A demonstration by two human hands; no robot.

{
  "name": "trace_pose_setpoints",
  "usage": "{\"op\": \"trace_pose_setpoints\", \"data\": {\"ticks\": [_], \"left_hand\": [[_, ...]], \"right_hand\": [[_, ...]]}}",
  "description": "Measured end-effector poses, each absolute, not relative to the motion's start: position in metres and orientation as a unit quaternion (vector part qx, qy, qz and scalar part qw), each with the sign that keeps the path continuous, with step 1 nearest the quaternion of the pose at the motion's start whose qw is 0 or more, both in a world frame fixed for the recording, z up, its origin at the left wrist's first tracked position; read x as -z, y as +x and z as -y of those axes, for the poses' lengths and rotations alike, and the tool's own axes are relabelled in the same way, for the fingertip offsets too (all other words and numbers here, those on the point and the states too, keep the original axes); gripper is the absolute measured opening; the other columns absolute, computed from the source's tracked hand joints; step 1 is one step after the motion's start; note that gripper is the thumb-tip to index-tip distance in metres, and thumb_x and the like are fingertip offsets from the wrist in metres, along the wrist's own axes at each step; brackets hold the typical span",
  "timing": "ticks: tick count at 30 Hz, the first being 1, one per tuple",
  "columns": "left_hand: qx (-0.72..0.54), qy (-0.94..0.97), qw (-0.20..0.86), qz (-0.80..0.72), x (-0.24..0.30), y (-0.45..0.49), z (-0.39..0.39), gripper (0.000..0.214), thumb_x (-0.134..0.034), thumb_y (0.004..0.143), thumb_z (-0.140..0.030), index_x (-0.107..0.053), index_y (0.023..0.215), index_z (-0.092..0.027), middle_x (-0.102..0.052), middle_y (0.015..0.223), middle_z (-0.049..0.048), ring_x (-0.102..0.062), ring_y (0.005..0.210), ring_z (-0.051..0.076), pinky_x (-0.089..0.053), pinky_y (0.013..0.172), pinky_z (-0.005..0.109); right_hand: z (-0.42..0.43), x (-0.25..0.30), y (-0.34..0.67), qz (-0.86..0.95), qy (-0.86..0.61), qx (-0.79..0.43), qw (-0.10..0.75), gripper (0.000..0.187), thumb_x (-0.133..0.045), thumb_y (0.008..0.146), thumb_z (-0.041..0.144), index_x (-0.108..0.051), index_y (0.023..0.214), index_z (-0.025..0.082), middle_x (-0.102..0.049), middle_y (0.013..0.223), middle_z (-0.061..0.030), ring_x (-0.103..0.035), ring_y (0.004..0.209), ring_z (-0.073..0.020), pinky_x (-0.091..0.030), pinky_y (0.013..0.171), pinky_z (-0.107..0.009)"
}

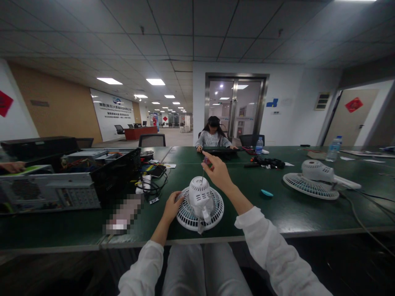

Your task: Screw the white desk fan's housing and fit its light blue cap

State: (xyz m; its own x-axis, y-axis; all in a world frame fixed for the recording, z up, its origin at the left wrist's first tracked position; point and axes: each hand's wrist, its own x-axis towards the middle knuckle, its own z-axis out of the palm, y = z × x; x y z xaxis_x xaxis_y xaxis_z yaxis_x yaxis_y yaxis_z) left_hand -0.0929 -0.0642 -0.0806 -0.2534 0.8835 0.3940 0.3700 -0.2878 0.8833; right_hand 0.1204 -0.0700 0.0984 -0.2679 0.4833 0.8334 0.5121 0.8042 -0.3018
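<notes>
A white fan head lies face down on the green table, its motor housing pointing up and its round guard flat underneath. My left hand grips the left rim of the guard, with the fingertips on its slats. Above the housing, my right hand pinches the handle of a screwdriver. The thin shaft points down, its end at the vented top of the housing; whether it sits in a screw is too small to tell. The handle is partly hidden by my fingers.
An opened computer case stands at the left, another person's hand at it. Cables lie beside it. A second fan, a turquoise piece and a water bottle are on the right. A person sits opposite.
</notes>
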Motion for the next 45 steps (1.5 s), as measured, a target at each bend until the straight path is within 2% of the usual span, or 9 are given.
{"op": "trace_pose_setpoints", "data": {"ticks": [4,9,14,21,26,31,34,38,45], "left_hand": [[-0.565,0.57,0.23,-0.551,0.081,-0.093,0.064,0.029,-0.058,0.07,-0.034,-0.062,0.094,-0.018,-0.066,0.1,0.0075,-0.058,0.101,0.023,-0.042,0.094,0.039],[-0.564,0.57,0.231,-0.551,0.081,-0.094,0.064,0.03,-0.058,0.07,-0.036,-0.062,0.094,-0.018,-0.065,0.101,0.0086,-0.058,0.102,0.024,-0.041,0.096,0.041],[-0.563,0.569,0.232,-0.552,0.081,-0.094,0.064,0.032,-0.058,0.07,-0.037,-0.062,0.095,-0.018,-0.065,0.102,0.0083,-0.057,0.103,0.024,-0.04,0.096,0.041],[-0.561,0.569,0.236,-0.552,0.08,-0.093,0.065,0.032,-0.058,0.071,-0.037,-0.062,0.096,-0.018,-0.065,0.103,0.0085,-0.058,0.102,0.023,-0.041,0.095,0.039],[-0.562,0.569,0.238,-0.552,0.08,-0.094,0.065,0.032,-0.058,0.07,-0.036,-0.062,0.095,-0.018,-0.065,0.102,0.0083,-0.058,0.103,0.023,-0.041,0.096,0.039],[-0.562,0.57,0.24,-0.55,0.08,-0.093,0.065,0.031,-0.058,0.07,-0.036,-0.062,0.095,-0.017,-0.065,0.101,0.0086,-0.058,0.103,0.023,-0.041,0.095,0.04],[-0.56,0.57,0.242,-0.55,0.08,-0.092,0.065,0.032,-0.057,0.07,-0.036,-0.061,0.096,-0.017,-0.065,0.103,0.009,-0.058,0.103,0.023,-0.041,0.095,0.04],[-0.559,0.57,0.242,-0.552,0.079,-0.092,0.066,0.034,-0.057,0.071,-0.037,-0.061,0.098,-0.017,-0.065,0.104,0.0096,-0.057,0.105,0.024,-0.041,0.096,0.04],[-0.563,0.565,0.237,-0.554,0.079,-0.091,0.066,0.033,-0.059,0.07,-0.038,-0.061,0.096,-0.017,-0.065,0.104,0.0094,-0.057,0.104,0.024,-0.04,0.096,0.04]], "right_hand": [[0.07,-0.098,0.12,0.801,-0.281,-0.031,0.528,0.041,-0.046,0.086,0.018,-0.052,0.126,0.019,-0.066,0.098,-0.0073,-0.058,0.083,-0.0179,-0.049,0.068,-0.029],[0.077,-0.1,0.121,0.798,-0.285,0.029,0.531,0.033,-0.053,0.085,0.024,-0.061,0.116,0.019,-0.066,0.084,-0.0065,-0.056,0.077,-0.0189,-0.047,0.071,-0.031],[0.08,-0.102,0.121,0.81,-0.252,0.005,0.529,0.037,-0.047,0.087,0.017,-0.057,0.123,0.021,-0.067,0.094,-0.0058,-0.056,0.085,-0.0178,-0.047,0.072,-0.029],[0.08,-0.102,0.121,0.784,-0.309,0.064,0.535,0.03,-0.052,0.086,0.026,-0.064,0.113,0.018,-0.064,0.079,-0.0059,-0.053,0.08,-0.0207,-0.045,0.078,-0.033],[0.078,-0.101,0.123,0.792,-0.281,0.019,0.541,0.04,-0.042,0.087,0.015,-0.056,0.123,0.022,-0.067,0.097,-0.0049,-0.055,0.094,-0.0195,-0.045,0.087,-0.035],[0.079,-0.097,0.122,0.769,-0.308,0.036,0.559,0.03,-0.048,0.087,0.024,-0.062,0.113,0.019,-0.066,0.091,-0.0074,-0.056,0.083,-0.0202,-0.048,0.078,-0.033],[0.079,-0.095,0.121,0.766,-0.322,0.063,0.553,0.031,-0.047,0.088,0.027,-0.061,0.115,0.019,-0.065,0.088,-0.0077,-0.055,0.084,-0.0217,-0.046,0.081,-0.035],[0.077,-0.094,0.121,0.77,-0.304,0.049,0.559,0.035,-0.042,0.089,0.02,-0.056,0.121,0.017,-0.066,0.097,-0.0079,-0.055,0.092,-0.0208,-0.045,0.084,-0.034],[0.08,-0.095,0.121,0.765,-0.322,0.077,0.553,0.03,-0.047,0.088,0.028,-0.062,0.112,0.017,-0.064,0.086,-0.0078,-0.054,0.081,-0.0216,-0.045,0.08,-0.035]]}}
